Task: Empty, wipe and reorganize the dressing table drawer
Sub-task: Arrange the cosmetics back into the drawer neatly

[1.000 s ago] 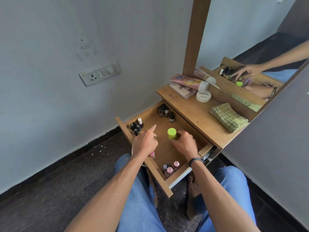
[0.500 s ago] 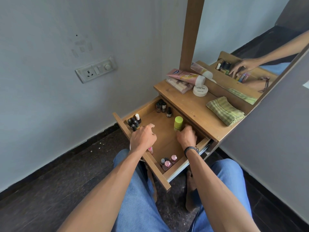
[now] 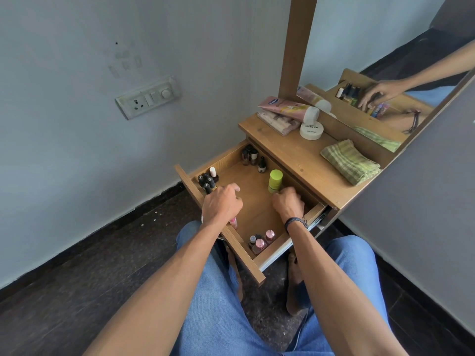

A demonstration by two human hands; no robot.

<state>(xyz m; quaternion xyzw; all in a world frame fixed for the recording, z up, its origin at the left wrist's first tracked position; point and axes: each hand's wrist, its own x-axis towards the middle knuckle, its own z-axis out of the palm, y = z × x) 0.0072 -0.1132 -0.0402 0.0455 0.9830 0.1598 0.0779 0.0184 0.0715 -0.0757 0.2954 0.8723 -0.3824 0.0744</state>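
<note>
In the drawer (image 3: 252, 265), left hand (image 3: 222, 205) and right hand (image 3: 288, 203) curl, grips unclear; one green bottle (image 3: 275, 180), three pink-capped bottles (image 3: 260, 243).

A wooden table (image 3: 303, 160) stands in the corner of a pale blue-grey room. Left of the table, the wall (image 3: 77, 140) carries a white switch plate (image 3: 147, 97) with faint tape marks (image 3: 126, 63) above it. A wooden post (image 3: 298, 42) rises from the table's back edge and frames a mirror (image 3: 372, 42) beside it. Right of the table runs another grey wall (image 3: 424, 206). Below the table lies a dark speckled floor (image 3: 77, 278), edged by black skirting (image 3: 108, 224). The light is soft and even.
</note>
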